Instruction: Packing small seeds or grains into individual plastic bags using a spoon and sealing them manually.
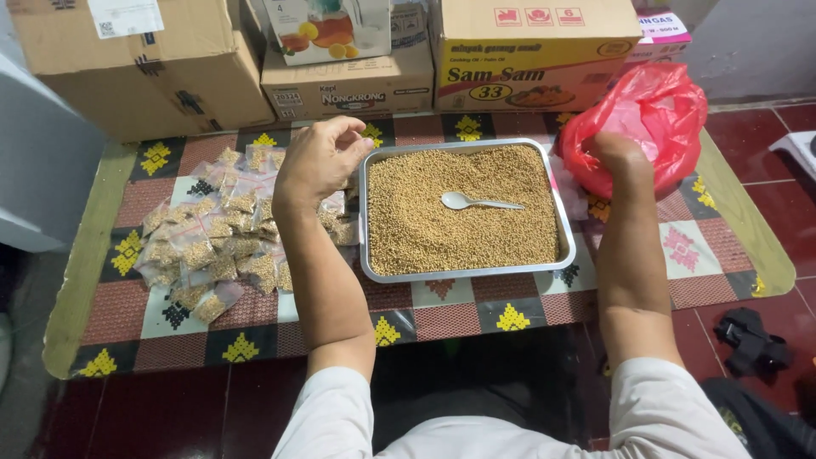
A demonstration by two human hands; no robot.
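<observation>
Left hand: fingertips pinched together, empty as far as visible, above seed packets piled aside.
Right hand: fingers hidden inside red bag; grip unclear.
Tray: seeds, spoon between hands.

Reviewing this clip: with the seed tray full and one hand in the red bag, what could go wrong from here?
1. The tray is filled nearly to its rim with seeds; a bump from the left hand could spill them.
2. The right hand reaches into the red bag, unseen, so its contents may catch or drop.
3. The small packets lie loosely heaped and could slide.
</observation>
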